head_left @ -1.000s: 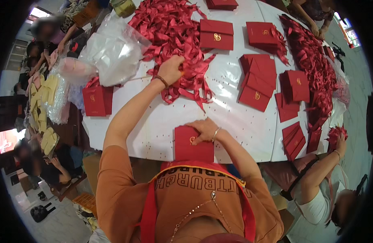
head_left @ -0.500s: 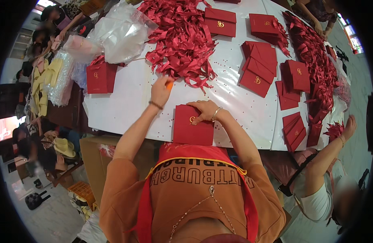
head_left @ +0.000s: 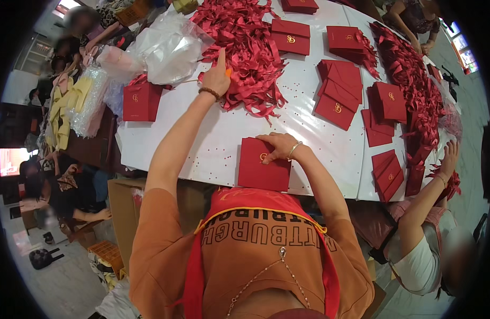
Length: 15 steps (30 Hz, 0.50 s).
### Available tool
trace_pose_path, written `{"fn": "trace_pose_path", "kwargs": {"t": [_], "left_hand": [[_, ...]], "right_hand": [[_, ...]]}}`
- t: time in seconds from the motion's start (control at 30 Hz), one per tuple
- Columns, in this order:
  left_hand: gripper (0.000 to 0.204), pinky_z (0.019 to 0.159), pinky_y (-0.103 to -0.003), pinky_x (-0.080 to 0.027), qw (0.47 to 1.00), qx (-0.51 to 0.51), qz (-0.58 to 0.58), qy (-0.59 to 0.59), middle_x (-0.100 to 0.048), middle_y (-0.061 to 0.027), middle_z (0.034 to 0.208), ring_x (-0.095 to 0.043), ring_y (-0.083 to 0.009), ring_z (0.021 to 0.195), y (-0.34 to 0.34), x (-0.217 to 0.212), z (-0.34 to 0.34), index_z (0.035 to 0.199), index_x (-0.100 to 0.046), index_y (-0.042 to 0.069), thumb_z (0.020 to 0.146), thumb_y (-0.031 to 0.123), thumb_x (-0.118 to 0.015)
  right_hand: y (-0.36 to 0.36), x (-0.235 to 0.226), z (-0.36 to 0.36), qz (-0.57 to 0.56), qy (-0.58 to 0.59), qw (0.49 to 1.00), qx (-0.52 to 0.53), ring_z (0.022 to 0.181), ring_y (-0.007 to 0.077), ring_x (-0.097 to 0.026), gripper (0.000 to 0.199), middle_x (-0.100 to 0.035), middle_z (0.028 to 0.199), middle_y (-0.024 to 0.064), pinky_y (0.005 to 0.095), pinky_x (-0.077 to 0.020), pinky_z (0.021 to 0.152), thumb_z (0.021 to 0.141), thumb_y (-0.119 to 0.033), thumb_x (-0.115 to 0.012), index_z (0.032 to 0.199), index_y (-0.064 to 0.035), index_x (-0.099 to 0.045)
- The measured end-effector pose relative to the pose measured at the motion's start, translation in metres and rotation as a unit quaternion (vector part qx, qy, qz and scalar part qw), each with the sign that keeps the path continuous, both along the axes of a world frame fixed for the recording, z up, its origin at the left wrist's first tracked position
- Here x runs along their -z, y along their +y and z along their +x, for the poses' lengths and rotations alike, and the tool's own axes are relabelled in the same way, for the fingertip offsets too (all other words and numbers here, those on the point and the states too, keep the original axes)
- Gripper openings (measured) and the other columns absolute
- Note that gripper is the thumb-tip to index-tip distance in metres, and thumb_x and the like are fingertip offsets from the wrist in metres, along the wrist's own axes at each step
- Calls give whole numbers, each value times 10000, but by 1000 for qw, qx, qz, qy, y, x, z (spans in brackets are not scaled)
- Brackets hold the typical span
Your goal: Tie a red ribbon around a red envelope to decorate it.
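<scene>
My left hand (head_left: 217, 80) reaches over the near left side of a pile of red ribbons (head_left: 245, 58), index finger stretched forward. A small orange object (head_left: 229, 73) shows in its grip; the fingers hide most of it. To the left of that hand a thin stick-like line lies across the white table; I cannot tell whether it belongs to the orange object. My right hand (head_left: 281, 145) grips the upper right of a red paper bag (head_left: 260, 173), thumb on its front. This bag, with a gold emblem, rests at the table's near edge against my red apron (head_left: 255, 202).
More red bags (head_left: 338, 95) lie in stacks to the right, beside a long ribbon pile (head_left: 409, 101). Another red bag (head_left: 140, 101) and clear plastic bags (head_left: 168, 48) are at the left. A co-worker's arm (head_left: 423, 202) rests by the right edge; other people stand around.
My left hand has moved forward from the table's bare part to the ribbon pile, orange object still in it. My right hand keeps hold of the red bag.
</scene>
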<state>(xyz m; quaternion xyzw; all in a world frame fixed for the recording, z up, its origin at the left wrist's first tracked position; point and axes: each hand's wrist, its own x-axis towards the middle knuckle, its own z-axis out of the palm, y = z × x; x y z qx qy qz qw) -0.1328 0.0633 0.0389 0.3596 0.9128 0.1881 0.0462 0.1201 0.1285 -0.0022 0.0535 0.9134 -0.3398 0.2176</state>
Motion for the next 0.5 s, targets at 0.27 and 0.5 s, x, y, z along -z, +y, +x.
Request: {"fn": "trace_pose_path", "kwargs": {"t": [0.27,0.5], "left_hand": [[434,558,-261,-442,796,124,504,-313,-609,-164,942,-581,-133,702,-25,-76,-23,1275,-385,61,849,46,-465],[372,524,-189,-307,690,191,543,-439,-574,-183,1025,-365,-75,533,-78,-175,1,1253,-402,50,914,203,-381]], "right_hand": [[1,16,2,-4,0,1000,-13,960,296,-527,816,-531,1017,120,380,-424,795,528,-491,-732,1236,-224,-429],[1,14,4,21,12,1000,-13,1101,296,-416,844,-509,1109,113,402,-360,870,519,-561,-702,1236,-198,-446]]}}
